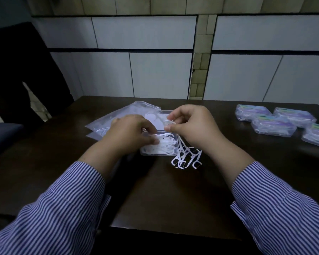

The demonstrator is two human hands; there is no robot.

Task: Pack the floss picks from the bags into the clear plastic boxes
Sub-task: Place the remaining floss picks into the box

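- Right hand (190,126) up above the far edge of the open box (158,144), thumb and first finger pinched shut on the thin ends of a bunch of floss picks (186,155).
- Picks hanging down and toward the body from that pinch, long way running near to far, forked heads fanned out on the worktop (155,190) just right of the box.
- Box just to the left of the hanging bunch, so probably a short move left and down to lay them in.
- Left hand (129,133) nearer the box, curled fingers down on the picks inside (164,145), likely pressing them flat; cannot tell if gripping any.
- Open box partly full of white picks lying mostly side to side, lid flipped back behind it.
- Two clear bags (122,115) behind the left hand, flat on the worktop, a few picks left in them.
- Four shut boxes (273,127) well apart on the far right, packed, with purple and green labels.
- Picks may tangle or slip off the edge if dropped in crooked.
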